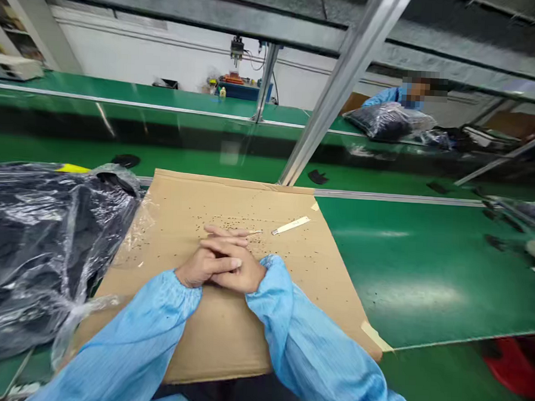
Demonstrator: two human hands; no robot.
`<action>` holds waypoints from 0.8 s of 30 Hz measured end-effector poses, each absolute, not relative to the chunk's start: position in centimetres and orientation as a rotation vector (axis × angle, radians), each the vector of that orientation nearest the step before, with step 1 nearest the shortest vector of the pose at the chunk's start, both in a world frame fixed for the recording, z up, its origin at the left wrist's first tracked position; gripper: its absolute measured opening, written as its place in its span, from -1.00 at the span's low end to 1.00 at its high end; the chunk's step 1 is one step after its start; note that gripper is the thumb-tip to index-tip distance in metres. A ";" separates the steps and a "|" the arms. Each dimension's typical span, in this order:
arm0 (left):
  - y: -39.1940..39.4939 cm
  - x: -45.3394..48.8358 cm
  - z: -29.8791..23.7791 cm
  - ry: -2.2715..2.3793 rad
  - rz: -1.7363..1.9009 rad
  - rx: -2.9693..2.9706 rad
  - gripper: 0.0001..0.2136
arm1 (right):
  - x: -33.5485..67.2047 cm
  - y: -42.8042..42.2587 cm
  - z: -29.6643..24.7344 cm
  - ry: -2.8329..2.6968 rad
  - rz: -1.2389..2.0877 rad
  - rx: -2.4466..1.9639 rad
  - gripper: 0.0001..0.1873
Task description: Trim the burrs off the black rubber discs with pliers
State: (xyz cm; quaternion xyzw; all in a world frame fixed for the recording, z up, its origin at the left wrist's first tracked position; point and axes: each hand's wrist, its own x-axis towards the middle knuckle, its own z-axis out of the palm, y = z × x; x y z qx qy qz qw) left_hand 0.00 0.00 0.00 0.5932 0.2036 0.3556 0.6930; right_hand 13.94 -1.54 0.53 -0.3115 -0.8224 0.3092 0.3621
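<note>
Blue sleeves (162, 332) frame a worker's pause: left hand (200, 264) and right hand (237, 269) lie clasped together, gripping nothing, on a speckled cardboard sheet (225, 330). Plastic-wrapped dark goods (36, 242) crowd the left. Resuming well likely means unclasping first; a thin stick (253, 232) and white strip (290, 225) lie just beyond the fingertips.

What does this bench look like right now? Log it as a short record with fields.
left hand: clasped with the right, resting on the cardboard
right hand: folded over the left, holding nothing
cardboard sheet: flat on the green bench, speckled with dark bits
white strip: beyond the hands, untouched
plastic bag: dark contents, left of the cardboard
</note>
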 end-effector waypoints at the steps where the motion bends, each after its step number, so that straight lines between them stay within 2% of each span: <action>1: 0.0 -0.1 -0.1 0.469 0.796 1.337 -0.66 | 13.9 -1.6 0.5 -2.137 0.809 -0.804 -0.34; 5: 0.1 -0.3 -0.2 0.521 0.819 1.351 -0.70 | 13.9 -1.7 0.6 -2.159 0.845 -0.827 -0.28; 24: 0.3 -0.4 0.2 0.715 0.781 1.337 -0.68 | 13.7 -1.9 1.1 -2.168 0.959 -0.916 -0.31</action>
